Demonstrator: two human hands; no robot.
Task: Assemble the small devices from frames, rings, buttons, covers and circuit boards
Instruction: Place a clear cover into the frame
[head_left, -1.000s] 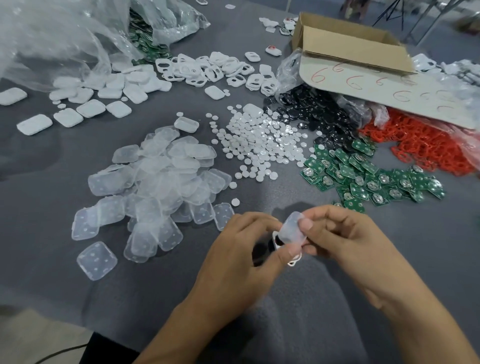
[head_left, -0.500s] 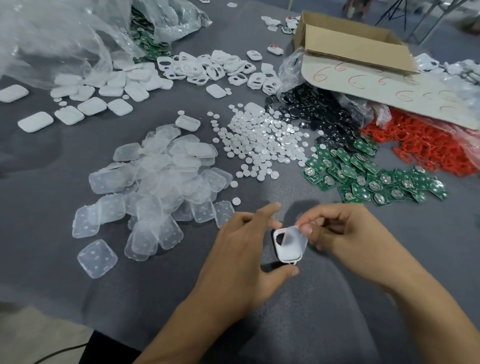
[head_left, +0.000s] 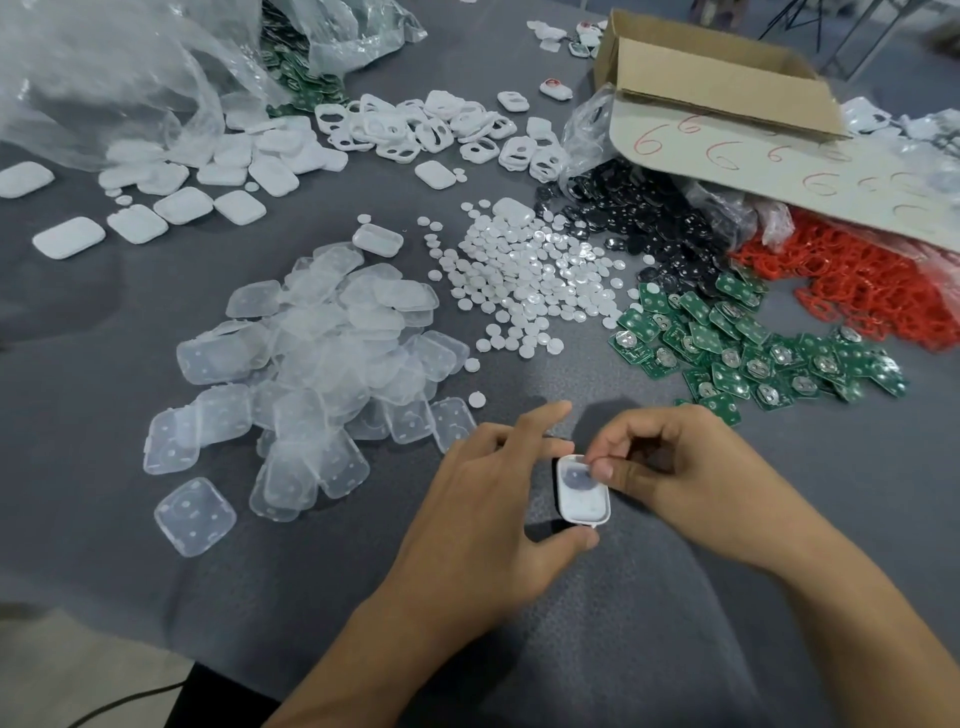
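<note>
A small white frame (head_left: 583, 499) with a translucent cover seated in it lies between my hands, low over the grey table. My left hand (head_left: 488, 499) holds it between the thumb below and the fingers above. My right hand (head_left: 670, 467) has its fingers curled, and its fingertips press on the frame's upper right corner. Loose parts lie in heaps beyond: translucent covers (head_left: 322, 353), white round buttons (head_left: 530, 280), green circuit boards (head_left: 737, 348), red rings (head_left: 862, 280), black discs (head_left: 639, 218) and white frames (head_left: 431, 124).
An open cardboard box (head_left: 717, 73) with a flap marked with red sixes stands at the back right. Crumpled clear plastic bags (head_left: 114, 67) fill the back left. White solid covers (head_left: 187, 202) lie at the left. The table's near edge (head_left: 130, 613) runs at the bottom left.
The translucent cover, held raised in my right fingers a second ago, now sits down in the white frame. Both hands have dropped lower, and the frame has turned flatter.
</note>
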